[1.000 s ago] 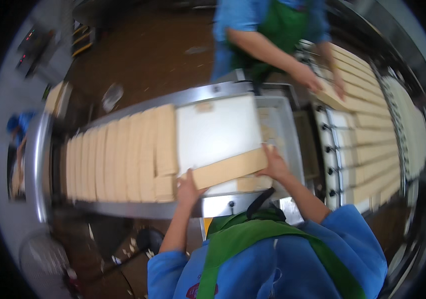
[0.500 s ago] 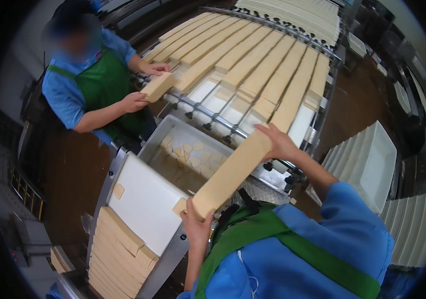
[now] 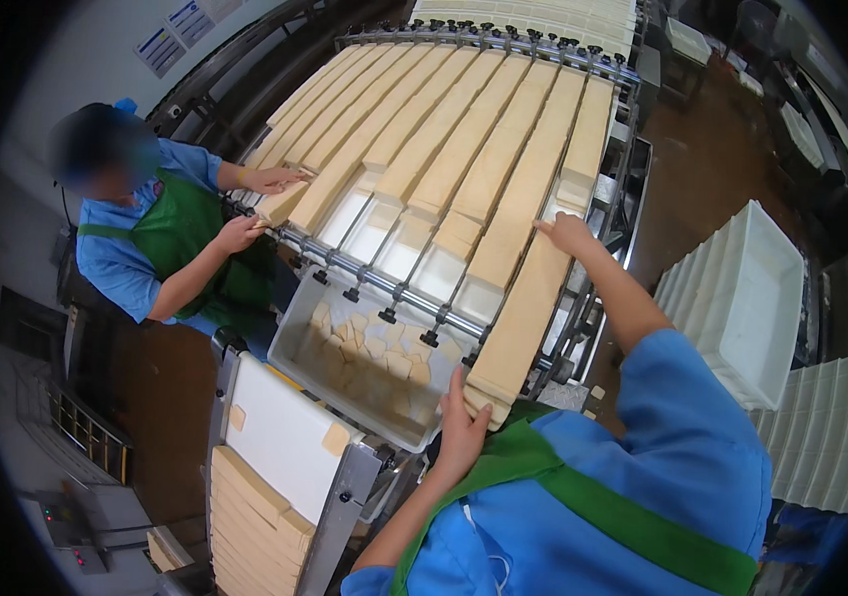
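Observation:
A long pale slab point(image 3: 518, 318), apparently stacked thin pieces, lies along the right lane of a slatted rack. My left hand point(image 3: 465, 422) grips its near end, fingers wrapped round it. My right hand point(image 3: 567, 232) is closed on its far end. Beside it, rows of similar slabs point(image 3: 414, 129) rest between metal rods on white boards, with a steel rail point(image 3: 384, 276) and black knobs across the near edge. Below that rail sits a grey bin point(image 3: 295, 346) holding broken pieces.
A co-worker point(image 3: 166, 228) in green apron holds a slab at the rack's left. A white conveyor point(image 3: 280, 417) with more slabs is at lower left. Stacked white trays point(image 3: 767, 308) stand right. A machine point(image 3: 533, 20) with pale strips is beyond the rack.
My hands have carried the slab from the white conveyor over to the rack's right lane, as my view swung round. The co-worker's slab has moved down onto the rack's left side.

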`<state>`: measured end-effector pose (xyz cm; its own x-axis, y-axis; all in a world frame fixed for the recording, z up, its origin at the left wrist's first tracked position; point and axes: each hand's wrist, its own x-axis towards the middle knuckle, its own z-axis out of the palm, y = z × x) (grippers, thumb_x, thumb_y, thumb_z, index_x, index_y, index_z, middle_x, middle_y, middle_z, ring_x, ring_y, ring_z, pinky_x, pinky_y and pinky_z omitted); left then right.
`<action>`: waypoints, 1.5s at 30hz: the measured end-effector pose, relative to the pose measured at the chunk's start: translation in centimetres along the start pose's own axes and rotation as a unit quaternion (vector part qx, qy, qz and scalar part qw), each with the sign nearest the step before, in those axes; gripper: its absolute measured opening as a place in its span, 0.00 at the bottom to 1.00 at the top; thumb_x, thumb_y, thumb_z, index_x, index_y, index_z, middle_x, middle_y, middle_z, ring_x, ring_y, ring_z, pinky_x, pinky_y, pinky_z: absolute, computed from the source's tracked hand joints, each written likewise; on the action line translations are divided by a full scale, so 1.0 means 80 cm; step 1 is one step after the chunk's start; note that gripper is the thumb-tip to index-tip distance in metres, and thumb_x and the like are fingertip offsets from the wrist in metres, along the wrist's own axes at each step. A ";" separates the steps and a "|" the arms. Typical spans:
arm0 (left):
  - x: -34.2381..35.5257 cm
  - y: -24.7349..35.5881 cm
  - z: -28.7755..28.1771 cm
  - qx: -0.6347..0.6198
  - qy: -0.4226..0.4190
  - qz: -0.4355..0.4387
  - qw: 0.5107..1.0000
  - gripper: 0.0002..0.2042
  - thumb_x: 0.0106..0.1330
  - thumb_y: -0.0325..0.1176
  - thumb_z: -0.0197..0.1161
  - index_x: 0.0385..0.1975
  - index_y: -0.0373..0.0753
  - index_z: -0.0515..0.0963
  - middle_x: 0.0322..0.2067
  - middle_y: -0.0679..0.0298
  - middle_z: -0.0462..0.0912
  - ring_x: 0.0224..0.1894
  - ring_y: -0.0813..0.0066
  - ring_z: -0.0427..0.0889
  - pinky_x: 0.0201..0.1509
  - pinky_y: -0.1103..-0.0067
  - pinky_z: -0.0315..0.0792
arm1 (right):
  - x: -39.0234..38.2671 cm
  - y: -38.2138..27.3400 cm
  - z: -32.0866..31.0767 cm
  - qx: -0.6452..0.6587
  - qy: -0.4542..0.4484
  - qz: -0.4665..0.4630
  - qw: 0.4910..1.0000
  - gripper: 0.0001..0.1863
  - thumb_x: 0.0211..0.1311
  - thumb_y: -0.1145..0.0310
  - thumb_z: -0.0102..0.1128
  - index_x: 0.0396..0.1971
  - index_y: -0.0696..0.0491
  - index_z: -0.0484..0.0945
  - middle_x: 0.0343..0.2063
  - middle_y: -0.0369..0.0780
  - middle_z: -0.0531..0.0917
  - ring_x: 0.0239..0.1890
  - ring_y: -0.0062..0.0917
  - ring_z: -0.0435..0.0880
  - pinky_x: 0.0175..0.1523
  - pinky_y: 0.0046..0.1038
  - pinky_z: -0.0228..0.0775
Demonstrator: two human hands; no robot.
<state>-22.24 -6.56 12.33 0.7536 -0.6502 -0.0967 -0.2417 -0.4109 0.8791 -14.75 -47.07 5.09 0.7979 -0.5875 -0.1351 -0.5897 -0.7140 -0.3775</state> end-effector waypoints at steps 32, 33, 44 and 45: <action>0.134 -0.058 0.050 -0.306 0.079 -0.058 0.947 0.33 0.60 0.17 0.54 0.66 0.39 0.52 0.48 0.56 0.74 0.49 0.72 0.74 0.53 0.77 0.69 | 0.017 0.036 0.056 0.187 0.308 -0.077 0.930 0.37 0.55 0.68 0.63 0.62 0.61 0.55 0.64 0.52 0.55 0.68 0.43 0.49 0.70 0.36 0.41; 0.132 -0.073 0.037 -0.317 0.130 -0.057 0.938 0.31 0.61 0.18 0.55 0.65 0.40 0.53 0.49 0.56 0.74 0.48 0.73 0.74 0.52 0.77 0.70 | -0.006 0.010 0.048 0.157 0.326 -0.174 0.916 0.38 0.52 0.72 0.62 0.63 0.60 0.55 0.66 0.53 0.50 0.68 0.46 0.46 0.71 0.40 0.36; -0.076 -0.259 -0.063 -0.412 0.547 -0.131 0.717 0.19 0.67 0.33 0.53 0.56 0.38 0.64 0.37 0.57 0.78 0.35 0.73 0.78 0.39 0.80 0.75 | -0.134 -0.254 0.096 0.196 -0.114 -0.505 0.833 0.28 0.49 0.79 0.59 0.54 0.55 0.68 0.64 0.49 0.60 0.67 0.42 0.56 0.68 0.36 0.48; -0.108 -0.261 -0.071 -0.389 0.564 -0.184 0.705 0.16 0.66 0.31 0.52 0.54 0.36 0.67 0.35 0.59 0.79 0.32 0.75 0.78 0.36 0.80 0.75 | -0.136 -0.259 0.105 0.173 -0.145 -0.520 0.824 0.27 0.49 0.79 0.60 0.53 0.54 0.69 0.63 0.48 0.62 0.66 0.42 0.58 0.67 0.36 0.49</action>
<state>-20.26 11.27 -2.58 0.7910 0.5106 -0.3370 0.1740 0.3403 0.9241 -10.19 -22.70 6.68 0.8752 0.4240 0.2327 0.4625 -0.5927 -0.6594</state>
